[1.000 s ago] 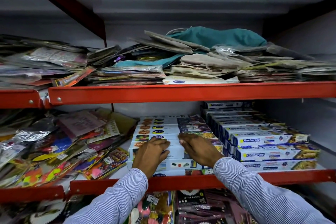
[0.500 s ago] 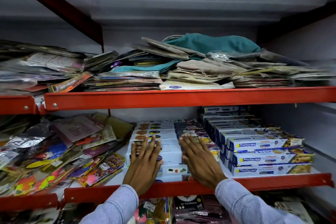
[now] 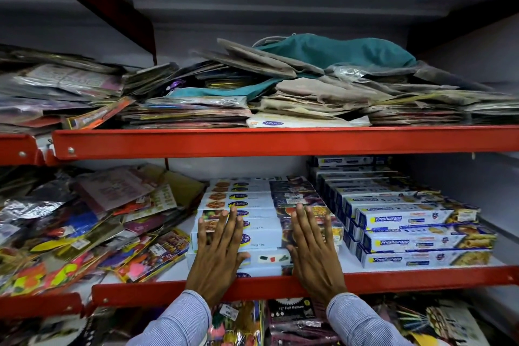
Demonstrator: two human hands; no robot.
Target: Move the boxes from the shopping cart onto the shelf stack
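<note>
A stack of long white cling-film boxes [image 3: 261, 229] with food pictures lies on the middle red shelf [image 3: 421, 275], stepped back row by row. My left hand [image 3: 217, 255] rests flat on the front boxes at the stack's left half, fingers spread. My right hand [image 3: 314, 250] lies flat on the right half, fingers spread too. Neither hand grips anything. No shopping cart is in view.
Blue Freshwrapp boxes [image 3: 415, 233] are stacked right of the white stack. Loose colourful packets [image 3: 84, 227] fill the shelf's left side. The upper shelf [image 3: 252, 140] holds piled packets and folded cloth bags [image 3: 323, 78]. More packets [image 3: 280, 320] sit below the shelf.
Both hands went from curled over the stack's front edge to lying flat with fingers spread, and slid a little farther onto the boxes. The view tilted slightly.
</note>
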